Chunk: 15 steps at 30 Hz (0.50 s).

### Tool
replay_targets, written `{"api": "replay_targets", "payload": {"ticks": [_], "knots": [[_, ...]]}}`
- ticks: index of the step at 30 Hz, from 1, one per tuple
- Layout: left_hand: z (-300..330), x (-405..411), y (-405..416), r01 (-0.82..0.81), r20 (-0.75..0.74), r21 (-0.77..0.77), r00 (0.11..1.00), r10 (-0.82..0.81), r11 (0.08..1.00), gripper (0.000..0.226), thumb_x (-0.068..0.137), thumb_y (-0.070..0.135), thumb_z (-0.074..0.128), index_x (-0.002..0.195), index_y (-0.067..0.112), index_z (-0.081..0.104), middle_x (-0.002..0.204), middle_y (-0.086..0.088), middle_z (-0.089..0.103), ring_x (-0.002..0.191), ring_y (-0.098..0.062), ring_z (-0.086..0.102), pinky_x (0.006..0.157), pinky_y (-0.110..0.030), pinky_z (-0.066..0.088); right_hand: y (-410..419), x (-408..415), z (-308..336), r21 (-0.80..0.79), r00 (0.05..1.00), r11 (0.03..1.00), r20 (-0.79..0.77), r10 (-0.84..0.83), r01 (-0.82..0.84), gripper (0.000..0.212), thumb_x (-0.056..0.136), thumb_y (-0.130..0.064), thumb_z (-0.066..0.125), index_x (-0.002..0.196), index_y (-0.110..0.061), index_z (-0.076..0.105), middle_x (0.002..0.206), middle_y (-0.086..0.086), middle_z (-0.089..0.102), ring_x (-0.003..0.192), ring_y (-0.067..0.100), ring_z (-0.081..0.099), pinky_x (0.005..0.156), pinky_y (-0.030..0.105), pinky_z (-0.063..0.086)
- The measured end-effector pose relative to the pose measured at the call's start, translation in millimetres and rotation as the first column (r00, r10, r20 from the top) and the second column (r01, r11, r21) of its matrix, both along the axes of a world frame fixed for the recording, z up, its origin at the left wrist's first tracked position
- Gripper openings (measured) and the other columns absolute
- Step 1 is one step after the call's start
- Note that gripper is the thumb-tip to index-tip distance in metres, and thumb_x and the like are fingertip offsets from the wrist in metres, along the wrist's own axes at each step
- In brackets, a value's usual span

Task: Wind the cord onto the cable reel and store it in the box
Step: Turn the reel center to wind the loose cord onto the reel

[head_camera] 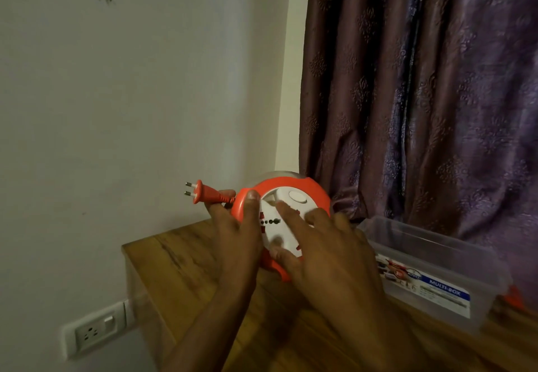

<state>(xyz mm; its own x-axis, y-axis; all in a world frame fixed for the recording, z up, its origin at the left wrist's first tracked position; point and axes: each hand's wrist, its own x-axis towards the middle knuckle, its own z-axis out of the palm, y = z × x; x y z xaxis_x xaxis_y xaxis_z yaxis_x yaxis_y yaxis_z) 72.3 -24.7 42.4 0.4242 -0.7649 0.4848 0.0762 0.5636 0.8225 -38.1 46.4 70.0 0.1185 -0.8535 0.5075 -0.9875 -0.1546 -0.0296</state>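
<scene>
An orange and white round cable reel point(302, 189) is held upright above the wooden table point(180, 266). My left hand point(237, 234) grips its left rim, thumb on the front and fingers behind. The orange plug point(203, 192) with two metal pins sticks out to the left, just above those fingers; the rest of the cord is out of sight. My right hand point(323, 252) lies on the reel's white socket face, with its index finger stretched up toward the round white button and its thumb low on the face. A clear plastic box point(431, 266) stands open at the right.
A grey wall is at the left, with a white wall socket point(94, 331) low beside the table's end. Purple patterned curtains point(422, 95) hang behind the box. Something orange point(515, 299) peeks out past the box's right end.
</scene>
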Motion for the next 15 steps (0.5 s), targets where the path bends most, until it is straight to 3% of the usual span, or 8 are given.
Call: {"api": "replay_targets", "payload": {"ticks": [4, 9, 13, 15], "knots": [[-1.7, -2.4, 4.3, 0.001, 0.027, -0.011, 1.000, -0.001, 1.000, 0.067, 0.077, 0.062, 0.048, 0.133, 0.031, 0.030, 0.120, 0.006, 0.056, 0.096, -0.015, 0.061, 0.073, -0.032, 0.054, 0.1, 3.3, -4.1, -0.012, 1.000, 1.000, 0.019, 0.024, -0.023, 0.067, 0.095, -0.062, 0.030, 0.149, -0.051, -0.009, 0.151, 0.003, 0.036, 0.135, 0.027, 0.038, 0.104, 0.040, 0.038], [-5.8, -5.9, 5.6, -0.030, 0.033, -0.015, 0.999, 0.031, 0.999, 0.060, 0.078, 0.059, 0.049, 0.129, 0.032, 0.034, 0.108, 0.016, 0.055, 0.095, -0.011, 0.060, 0.066, -0.021, 0.050, -4.1, -3.2, -2.1, -0.009, 0.999, 1.000, 0.026, 0.021, -0.021, 0.067, 0.094, -0.064, 0.034, 0.150, -0.050, 0.000, 0.144, 0.003, 0.045, 0.130, 0.024, 0.046, 0.102, 0.036, 0.040], [-7.8, -7.6, 5.9, -0.002, 0.035, -0.009, 0.999, 0.003, 1.000, 0.058, 0.079, 0.059, 0.051, 0.128, 0.034, 0.033, 0.120, 0.002, 0.056, 0.101, -0.020, 0.060, 0.079, -0.042, 0.054, -5.4, -8.2, -1.9, -0.032, 1.000, 0.999, -0.002, 0.027, -0.027, 0.067, 0.094, -0.060, 0.042, 0.150, -0.048, 0.007, 0.140, 0.001, 0.051, 0.126, 0.022, 0.051, 0.100, 0.036, 0.041], [-6.9, -6.9, 5.7, -0.006, 0.038, -0.016, 0.999, 0.007, 1.000, 0.053, 0.078, 0.059, 0.052, 0.124, 0.039, 0.035, 0.117, 0.006, 0.057, 0.099, -0.017, 0.061, 0.077, -0.038, 0.055, -6.4, -8.9, -3.8, -0.055, 1.000, 0.998, 0.007, 0.007, -0.006, 0.068, 0.092, -0.062, 0.043, 0.151, -0.047, 0.011, 0.139, -0.001, 0.054, 0.124, 0.022, 0.054, 0.100, 0.036, 0.042]]}}
